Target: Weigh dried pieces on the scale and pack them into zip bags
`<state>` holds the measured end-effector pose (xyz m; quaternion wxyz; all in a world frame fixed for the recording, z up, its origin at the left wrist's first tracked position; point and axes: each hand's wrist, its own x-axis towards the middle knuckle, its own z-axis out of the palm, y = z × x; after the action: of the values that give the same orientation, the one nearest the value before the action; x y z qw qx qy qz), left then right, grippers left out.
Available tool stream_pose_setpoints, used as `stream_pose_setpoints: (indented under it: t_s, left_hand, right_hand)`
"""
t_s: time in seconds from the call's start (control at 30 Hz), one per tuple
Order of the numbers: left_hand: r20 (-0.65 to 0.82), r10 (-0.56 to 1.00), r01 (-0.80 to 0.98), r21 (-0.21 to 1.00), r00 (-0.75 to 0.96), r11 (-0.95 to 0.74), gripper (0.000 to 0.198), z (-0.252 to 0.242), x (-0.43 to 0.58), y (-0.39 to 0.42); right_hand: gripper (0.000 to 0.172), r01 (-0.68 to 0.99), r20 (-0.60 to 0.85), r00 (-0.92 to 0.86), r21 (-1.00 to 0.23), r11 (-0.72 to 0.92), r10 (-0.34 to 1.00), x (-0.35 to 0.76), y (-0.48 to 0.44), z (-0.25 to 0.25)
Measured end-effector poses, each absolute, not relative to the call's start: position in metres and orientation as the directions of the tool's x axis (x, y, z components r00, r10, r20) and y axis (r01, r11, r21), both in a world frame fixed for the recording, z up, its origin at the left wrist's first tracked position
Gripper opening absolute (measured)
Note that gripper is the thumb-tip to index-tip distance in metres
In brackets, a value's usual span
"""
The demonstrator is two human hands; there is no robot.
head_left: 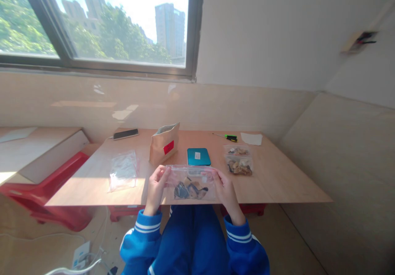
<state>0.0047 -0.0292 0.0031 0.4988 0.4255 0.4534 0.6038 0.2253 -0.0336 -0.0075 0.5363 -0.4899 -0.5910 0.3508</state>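
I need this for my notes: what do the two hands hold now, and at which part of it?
Both hold one clear zip bag with dark and tan pieces inside. The left hand pinches its upper left corner, the right hand its upper right corner.

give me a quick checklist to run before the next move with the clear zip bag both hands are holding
1. Left hand grips the left end of the clear zip bag: ok.
2. Right hand grips the bag's right end: ok.
3. Contents sit low in the bag, away from the top strip: ok.
4. Top seal closed along its whole length: cannot tell, too small and glary.
5. Free spot on the wooden table beside the two filled bags: ok, bare wood in front of them.
6. Brown paper pouch upright and teal scale apart from the held bag: ok.
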Motion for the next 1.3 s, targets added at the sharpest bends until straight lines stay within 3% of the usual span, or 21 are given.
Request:
stream_pose_setpoints:
  t_s: [0.4,0.6,0.87,1.07,1.3]
  left_hand:
    - [0.144,0.975,-0.082,0.984,-0.167,-0.160,0.025,0.022,0.001,-0.037]
    - [0.191,0.951,-0.050,0.977,-0.244,-0.209,0.026,0.024,0.016,-0.034]
    - [0.151,0.966,-0.131,0.975,-0.209,-0.180,0.032,0.027,0.025,-0.039]
    - [0.107,0.976,-0.187,0.972,-0.192,-0.143,0.029,0.029,0.026,-0.040]
    - [0.118,0.974,-0.159,0.976,-0.193,-0.150,0.028,0.029,0.025,-0.043]
  right_hand:
    - [0.032,0.449,0.471,0.085,-0.805,0.389,0.878,0.234,-0.043,0.019]
    - [0.032,0.335,0.472,0.158,-0.852,0.403,0.867,0.227,-0.037,0.018]
    - [0.040,0.079,0.317,0.060,-0.947,0.312,0.947,0.207,-0.039,0.013]
    - [0.028,0.055,0.337,0.148,-0.941,0.333,0.930,0.206,-0.038,0.009]
    - [0.021,0.148,0.439,0.211,-0.897,0.416,0.873,0.211,-0.041,0.018]
